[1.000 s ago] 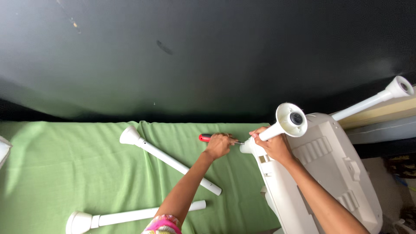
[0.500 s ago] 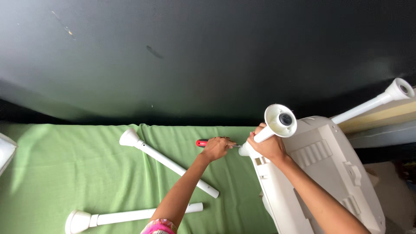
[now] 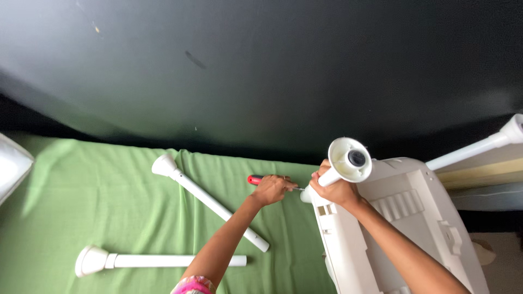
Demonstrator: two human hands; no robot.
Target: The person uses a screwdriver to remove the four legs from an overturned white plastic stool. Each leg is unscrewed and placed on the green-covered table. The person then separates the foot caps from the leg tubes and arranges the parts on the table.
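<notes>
Filling the whole upper half, a dark, near-black wall (image 3: 261, 71), with a wrinkled green cloth (image 3: 81, 207) spread below it over a flat surface. Lying upside down at the right edge of that cloth, a large white moulded plastic seat base (image 3: 414, 218) with ribbed panels, partly off the cloth toward the lower right. Standing up from its near corner, a white plastic tube leg with a flared round foot (image 3: 348, 160), foot end tilted up toward the camera; farther right, a second white fitted leg (image 3: 479, 147) reaching out to the picture's edge. Resting loose on the cloth, two more of the same: a diagonal white loose leg (image 3: 210, 201) running from upper left to lower right, foot at its upper end, and a horizontal white loose leg (image 3: 158, 261) near the bottom, foot at its left end, both well apart from the seat base. Wrapped tight around the lower shaft of the upright leg, just where it meets the base, the right hand (image 3: 335, 190). Closed around a red-handled screwdriver (image 3: 260, 179), the left hand (image 3: 272, 189), red end poking out to the left, thin metal shaft pointing right at the leg's socket, tip hidden against the joint.
</notes>
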